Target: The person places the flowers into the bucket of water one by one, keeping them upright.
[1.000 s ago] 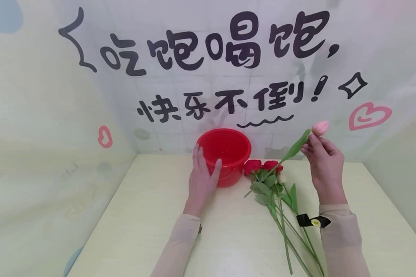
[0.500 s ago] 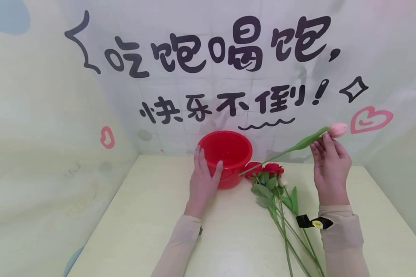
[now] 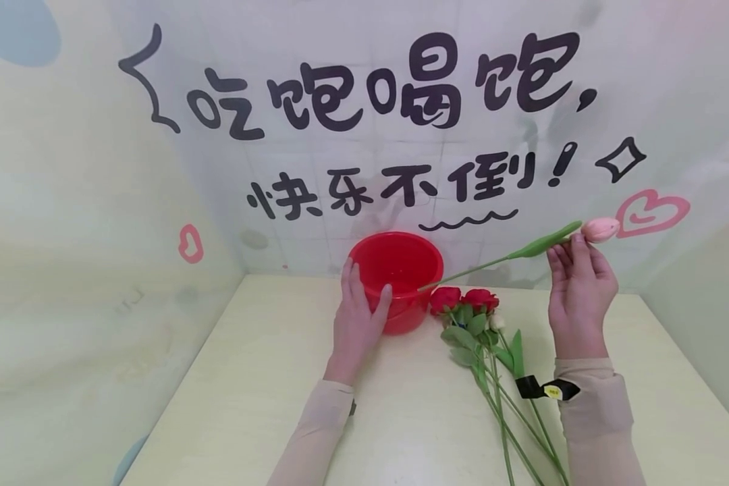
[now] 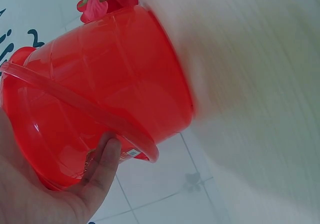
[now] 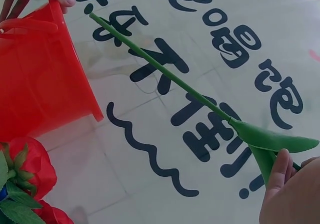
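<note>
A red plastic bucket (image 3: 410, 314) stands upright at the back of the table, its carrying handle (image 4: 100, 115) lying against its side. My left hand (image 3: 360, 324) grips the bucket at its left side, with the thumb on the front near the rim. My right hand (image 3: 583, 293) pinches an artificial pink tulip (image 3: 600, 230) just under the bloom, at its green leaves (image 5: 275, 136). The tulip's stem (image 5: 165, 71) slants down leftward, and its cut end overlaps the bucket's right rim in the head view. In the right wrist view that end shows above the bucket's mouth.
Right of the bucket lie two red roses (image 3: 446, 300) and a whitish bud (image 3: 497, 321), their long stems crossing toward the table's near edge, close by the right forearm. A printed backdrop (image 3: 316, 40) rises directly behind the bucket.
My right hand has moved right with the tulip, whose stem has swung flatter and up from over the roses to the bucket's rim. My left hand has stayed on the bucket.
</note>
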Demonstrator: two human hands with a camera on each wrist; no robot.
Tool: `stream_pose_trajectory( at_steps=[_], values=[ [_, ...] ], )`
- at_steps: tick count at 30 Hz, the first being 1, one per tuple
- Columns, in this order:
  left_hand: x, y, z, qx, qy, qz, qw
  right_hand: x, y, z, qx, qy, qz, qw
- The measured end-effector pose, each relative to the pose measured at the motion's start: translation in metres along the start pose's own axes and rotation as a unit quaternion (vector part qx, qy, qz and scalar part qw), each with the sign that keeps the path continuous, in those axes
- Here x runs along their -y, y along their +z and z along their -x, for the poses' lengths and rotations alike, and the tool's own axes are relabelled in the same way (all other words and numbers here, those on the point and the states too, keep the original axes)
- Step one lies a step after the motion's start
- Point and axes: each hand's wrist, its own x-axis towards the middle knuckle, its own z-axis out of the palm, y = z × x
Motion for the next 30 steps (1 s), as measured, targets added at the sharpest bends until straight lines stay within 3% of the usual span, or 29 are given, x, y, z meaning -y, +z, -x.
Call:
stream_pose_trajectory(
  at_steps=[30],
  values=[
    [0.002, 0.0, 0.0, 0.005, -0.005, -0.006, 1.0, -0.035, -0.004, -0.001, 0.044, 0.002, 0.036, 0.998]
  ],
)
